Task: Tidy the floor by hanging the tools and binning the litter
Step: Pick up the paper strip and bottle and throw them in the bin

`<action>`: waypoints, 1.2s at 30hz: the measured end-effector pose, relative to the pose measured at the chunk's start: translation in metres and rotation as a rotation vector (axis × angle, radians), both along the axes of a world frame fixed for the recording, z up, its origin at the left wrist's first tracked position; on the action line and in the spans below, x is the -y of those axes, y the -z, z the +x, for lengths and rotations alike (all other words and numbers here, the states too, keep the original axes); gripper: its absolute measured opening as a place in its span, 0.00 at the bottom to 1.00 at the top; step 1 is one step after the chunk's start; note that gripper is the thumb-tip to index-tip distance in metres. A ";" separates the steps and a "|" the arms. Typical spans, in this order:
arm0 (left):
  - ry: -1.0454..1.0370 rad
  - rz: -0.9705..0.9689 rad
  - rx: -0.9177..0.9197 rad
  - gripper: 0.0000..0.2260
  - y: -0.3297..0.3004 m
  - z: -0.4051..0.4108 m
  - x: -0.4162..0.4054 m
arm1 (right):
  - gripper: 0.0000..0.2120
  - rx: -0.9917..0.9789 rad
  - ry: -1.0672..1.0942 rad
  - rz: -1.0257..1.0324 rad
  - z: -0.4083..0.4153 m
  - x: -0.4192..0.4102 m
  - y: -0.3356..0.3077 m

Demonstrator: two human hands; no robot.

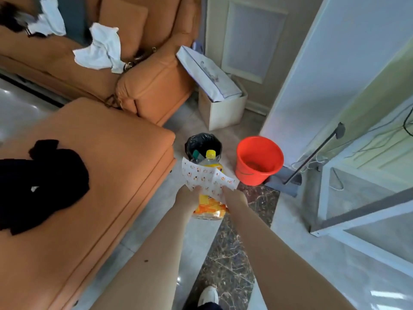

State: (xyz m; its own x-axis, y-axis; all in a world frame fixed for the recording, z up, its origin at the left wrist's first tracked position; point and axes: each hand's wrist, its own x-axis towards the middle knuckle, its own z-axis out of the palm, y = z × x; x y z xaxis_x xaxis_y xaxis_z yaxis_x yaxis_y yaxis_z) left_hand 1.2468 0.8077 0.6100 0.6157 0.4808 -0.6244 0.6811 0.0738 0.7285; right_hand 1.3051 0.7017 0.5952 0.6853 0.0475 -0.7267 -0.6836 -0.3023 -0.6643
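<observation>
Both my arms reach forward over the floor. My left hand (187, 195) and my right hand (234, 195) together hold a yellow-capped plastic bottle (210, 206) with an orange label and a printed white paper wrapper (205, 177) lying over it. The bottle's cap points at a small bin (202, 142) lined with a black bag, just beyond my hands. A green-topped item (197, 155) lies inside that bin. A long-handled dustpan (290, 177) leans against the white door frame at the right.
An orange bucket (259, 159) stands right of the bin. An orange sofa (89, 175) with black clothing fills the left; its far section carries white cloths (100, 48). A white box (223, 108) with a paper bag stands by the wall. My shoe (209, 296) shows below.
</observation>
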 end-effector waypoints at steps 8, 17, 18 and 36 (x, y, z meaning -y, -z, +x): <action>0.018 -0.016 -0.069 0.17 0.020 0.122 -0.058 | 0.06 -0.014 -0.022 -0.028 0.120 -0.056 0.019; 0.008 -0.024 -0.178 0.17 0.097 0.243 -0.134 | 0.18 -0.093 0.011 -0.099 0.230 -0.127 0.078; 0.018 -0.036 -0.189 0.17 0.107 0.257 -0.141 | 0.18 -0.108 0.028 -0.102 0.241 -0.134 0.087; 0.219 0.061 -0.430 0.19 0.265 0.394 -0.180 | 0.19 -0.368 -0.002 -0.250 0.374 -0.165 0.234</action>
